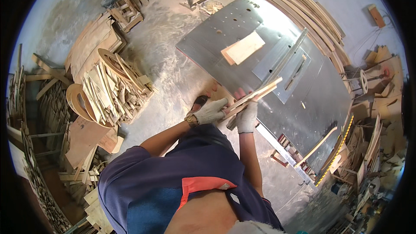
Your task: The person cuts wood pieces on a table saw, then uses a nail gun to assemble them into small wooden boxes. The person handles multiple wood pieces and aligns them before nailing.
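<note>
At far left, a heap (115,93) of offcuts stands on the floor, two curved plywood rings (79,102) leaning at its side. Well to the right of it, the gloved left hand (211,112) is just off the table's near edge, at the lower-left end of a few wooden strips (264,90). Its fingers curl in toward that end; whether they grip it or only touch, I cannot tell.

The strips slant up and right from the left hand, their long axis crossing the near edge of the table (208,56) so that the far end stands over the metal top. Whether that end touches the top is unclear. The gloved right hand (248,119) is the nearer one to this far end, which juts past its fingers; it grasps the strips around the middle of their length, fingers wrapped about them.

Beyond, a board (243,48) lies between the table's left corner and the fence (288,56). The fence runs more steeply than the strips, its near end just beside their far tip. Farther right, a stick (316,146) lies slantwise toward the table's near-right corner.
</note>
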### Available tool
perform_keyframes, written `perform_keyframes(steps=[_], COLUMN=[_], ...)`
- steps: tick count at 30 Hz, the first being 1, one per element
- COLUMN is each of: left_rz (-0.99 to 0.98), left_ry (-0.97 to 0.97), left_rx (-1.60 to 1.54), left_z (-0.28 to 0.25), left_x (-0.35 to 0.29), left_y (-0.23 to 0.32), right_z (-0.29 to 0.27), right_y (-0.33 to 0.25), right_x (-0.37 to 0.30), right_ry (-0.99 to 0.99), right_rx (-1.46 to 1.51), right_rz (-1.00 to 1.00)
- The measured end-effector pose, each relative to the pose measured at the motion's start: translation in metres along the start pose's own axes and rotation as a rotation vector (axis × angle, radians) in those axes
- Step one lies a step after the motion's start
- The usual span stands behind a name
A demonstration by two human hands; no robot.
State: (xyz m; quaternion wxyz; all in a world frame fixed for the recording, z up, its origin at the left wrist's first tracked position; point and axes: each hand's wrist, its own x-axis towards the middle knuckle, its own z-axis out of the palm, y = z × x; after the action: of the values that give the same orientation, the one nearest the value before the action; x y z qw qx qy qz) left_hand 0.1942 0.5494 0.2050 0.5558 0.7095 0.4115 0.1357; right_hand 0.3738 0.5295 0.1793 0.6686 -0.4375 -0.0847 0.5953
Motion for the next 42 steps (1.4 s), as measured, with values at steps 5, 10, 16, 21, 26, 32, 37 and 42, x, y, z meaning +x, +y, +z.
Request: perform_keyframes(steps=[5, 10, 16, 21, 26, 32, 37, 42], left_rz=[-0.115, -0.215, -0.172, 0.091, -0.227, 0.03, -0.094, -0.108], left_ry=[-0.065, -0.057, 0.254, 0.365, 0.538, 0.294, 0.428, 0.461], left_rx=[-0.431, -0.697, -0.718, -0.517, 0.2, 0.648, 0.808, 1.149], left_z=[-0.123, -0.242, -0.369, -0.551, -0.545, -0.288, -0.123, 0.008], left_x=[0.03, 0.091, 0.23, 0.428, 0.539, 0.543, 0.582, 0.615], left_y=[-0.059, -0.135, -0.242, -0.264, -0.216, -0.144, -0.074, -0.07], right_z=[0.096, 0.188, 0.197, 0.119, 0.018, -0.064, -0.173, -0.357], right_y=[0.061, 0.126, 0.127, 0.107, 0.098, 0.109, 0.072, 0.067], right_x=[0.115, 0.216, 0.255, 0.219, 0.143, 0.096, 0.139, 0.269], right_ry=[0.094, 0.009, 0.213, 0.54, 0.867, 1.166, 1.016, 0.727], right_rx=[0.135, -0.568, -0.488, -0.309, -0.223, -0.023, -0.074, 0.431], right_rz=[-0.02, -0.026, 0.074, 0.072, 0.045, 0.187, 0.164, 0.213])
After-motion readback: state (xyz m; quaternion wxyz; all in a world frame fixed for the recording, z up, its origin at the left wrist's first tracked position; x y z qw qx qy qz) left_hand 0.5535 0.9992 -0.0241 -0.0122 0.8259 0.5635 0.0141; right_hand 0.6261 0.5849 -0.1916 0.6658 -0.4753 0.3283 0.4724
